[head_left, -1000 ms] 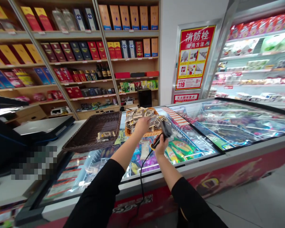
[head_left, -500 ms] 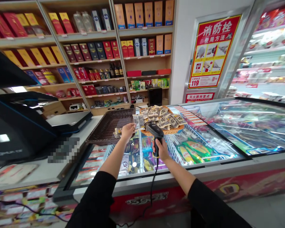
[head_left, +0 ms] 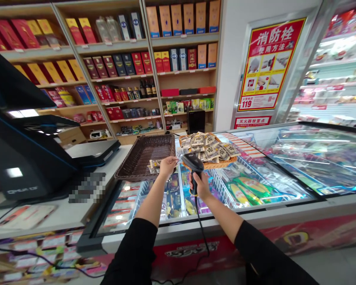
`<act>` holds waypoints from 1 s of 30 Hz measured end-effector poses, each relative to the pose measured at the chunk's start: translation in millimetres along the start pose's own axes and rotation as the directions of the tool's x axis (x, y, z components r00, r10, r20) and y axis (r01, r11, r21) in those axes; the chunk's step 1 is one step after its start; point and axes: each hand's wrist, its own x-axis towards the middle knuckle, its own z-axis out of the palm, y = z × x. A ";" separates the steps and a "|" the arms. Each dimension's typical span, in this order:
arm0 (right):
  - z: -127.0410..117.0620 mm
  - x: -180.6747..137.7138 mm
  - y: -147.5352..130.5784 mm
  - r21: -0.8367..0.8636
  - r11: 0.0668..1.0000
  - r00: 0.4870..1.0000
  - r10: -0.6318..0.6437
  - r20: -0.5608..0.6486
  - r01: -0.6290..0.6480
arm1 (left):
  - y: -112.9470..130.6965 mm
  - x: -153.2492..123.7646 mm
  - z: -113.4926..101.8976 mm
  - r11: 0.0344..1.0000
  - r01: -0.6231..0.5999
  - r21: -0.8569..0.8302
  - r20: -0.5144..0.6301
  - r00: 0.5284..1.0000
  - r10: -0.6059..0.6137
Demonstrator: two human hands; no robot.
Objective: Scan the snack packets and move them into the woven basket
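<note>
My left hand (head_left: 167,166) pinches a small clear snack packet (head_left: 175,158) flat in front of the scanner's head. My right hand (head_left: 199,186) grips the handle of a black barcode scanner (head_left: 192,164) whose cord hangs down over the freezer edge. Just beyond, an orange woven basket (head_left: 222,162) is heaped with several similar packets (head_left: 207,147). To its left a dark brown wicker tray (head_left: 145,156) holds a packet or two (head_left: 154,164) near its front edge. Both baskets rest on the glass lid of a chest freezer (head_left: 255,178).
A black till screen (head_left: 14,134) and a flat scale (head_left: 89,150) stand on the counter (head_left: 56,215) at the left. Shelves of boxed goods (head_left: 121,63) fill the back wall. A red fire notice (head_left: 268,63) and an open chiller (head_left: 335,75) are at the right.
My left hand took a packet from the orange basket and drew it back left in front of the scanner. My right hand turned the scanner upright. My view swung left.
</note>
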 end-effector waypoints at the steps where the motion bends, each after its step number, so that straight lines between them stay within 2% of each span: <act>1: 0.0 0.0 1.0 0.003 1.000 1.000 0.001 0.006 -0.001 | -0.7 -0.2 -0.2 1.000 -0.002 -0.003 0.007 1.000 0.002; 6: -3.7 -1.5 1.3 0.012 1.000 1.000 -0.017 0.026 0.016 | -2.8 1.4 1.0 1.000 -0.004 0.013 0.032 0.999 0.004; 8: -5.9 -1.8 -0.7 0.017 1.000 1.000 -0.009 0.023 0.009 | -1.9 2.9 2.6 1.000 -0.006 0.020 0.008 1.000 0.006; 10: -10.5 -1.5 -4.3 0.036 0.999 1.000 0.009 0.000 -0.009 | 1.8 4.1 2.7 0.998 -0.022 0.062 -0.101 0.994 0.028; 12: -19.8 -0.1 -9.8 0.067 0.998 0.999 0.019 -0.051 -0.016 | 9.4 4.2 -1.4 0.981 -0.053 0.188 -0.271 0.957 0.104; 14: -35.1 2.5 -17.3 0.093 0.996 0.992 0.013 -0.128 -0.001 | 20.6 3.3 -10.4 0.919 -0.057 0.390 -0.392 0.893 0.222; 15: -45.0 4.1 -21.5 0.101 0.995 0.984 0.007 -0.176 0.011 | 26.8 2.8 -15.8 0.869 -0.038 0.494 -0.403 0.875 0.268; 16: -56.0 6.0 -25.9 0.105 0.994 0.975 0.002 -0.223 0.023 | 32.8 2.3 -20.7 0.808 -0.001 0.590 -0.392 0.874 0.287; 18: -79.7 9.6 -34.0 0.103 0.994 0.945 -0.010 -0.326 0.045 | 42.3 1.8 -25.5 0.667 0.088 0.739 -0.323 0.917 0.236; 19: -91.3 11.3 -37.4 0.099 0.994 0.932 -0.004 -0.362 0.043 | 45.3 1.5 -23.6 0.601 0.090 0.794 -0.271 0.937 0.218; 22: -119.0 14.8 -43.0 0.102 0.995 0.901 0.028 -0.433 0.018 | 48.1 -0.4 4.6 0.473 -0.076 0.878 -0.054 0.965 0.255; 26: -133.3 15.3 -42.1 0.134 0.991 0.896 0.075 -0.437 -0.018 | 50.5 -2.7 81.1 0.447 -0.338 0.828 0.233 0.933 0.274; 28: -134.1 14.2 -40.7 0.139 0.990 0.901 0.076 -0.426 -0.018 | 54.8 -1.0 121.6 0.427 -0.380 0.821 0.302 0.923 0.239; 30: -133.9 13.3 -39.8 0.136 0.991 0.904 0.071 -0.422 -0.015 | 59.2 3.1 156.0 0.375 -0.342 0.862 0.295 0.939 0.179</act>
